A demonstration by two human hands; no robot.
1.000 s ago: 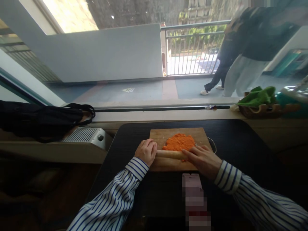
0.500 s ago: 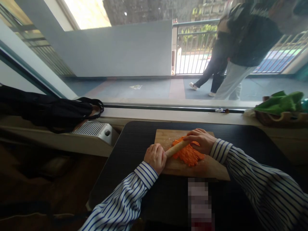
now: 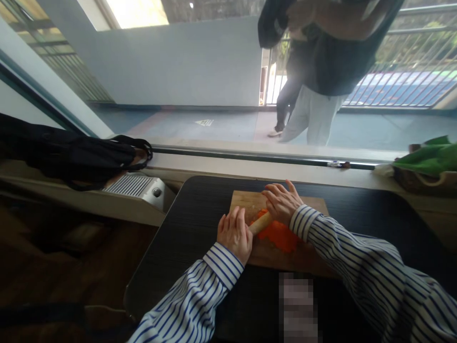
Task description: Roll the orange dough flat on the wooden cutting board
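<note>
A light wooden rolling pin (image 3: 260, 225) lies slantwise across a flattened, crumbly orange mass (image 3: 283, 237) that looks like dough. Under it is a wooden board (image 3: 243, 197). My left hand (image 3: 235, 233) covers the pin's near left end, palm on the wood and fingers reaching forward over it. At the other end, my right hand (image 3: 283, 204) holds the pin beneath its palm, with the fingertips raised and somewhat spread. Both ends of the pin are hidden by my hands, and my right hand and sleeve cover part of the orange mass.
The board is on a dark table (image 3: 200, 209) by a window. A black bag (image 3: 71, 155) and a white slotted box (image 3: 137, 188) are at left. Green cloth (image 3: 432, 157) lies in a basket at right. People (image 3: 321, 62) walk outside. A blurred patch (image 3: 298, 305) covers something in front.
Both hands have rolled forward over the pin, their fingers straightening from a curled grip. My right hand sits further left. The people outside have moved left, and the view has shifted slightly.
</note>
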